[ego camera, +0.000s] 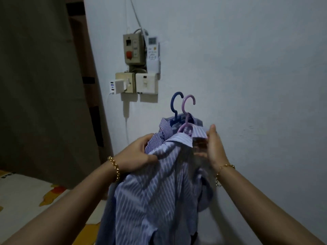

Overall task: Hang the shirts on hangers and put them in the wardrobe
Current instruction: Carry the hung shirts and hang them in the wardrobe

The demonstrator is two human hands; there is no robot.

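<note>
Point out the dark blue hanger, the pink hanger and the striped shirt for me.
dark blue hanger (175, 113): head view, on its stem below the hook.
pink hanger (185, 114): head view, on its stem under the hook.
striped shirt (150, 191): head view, on the hanging front fabric.

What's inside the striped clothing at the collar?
A dark blue hanger and a lilac hanger, hooks sticking out above the collar. Their arms are covered by the striped clothing.
</note>
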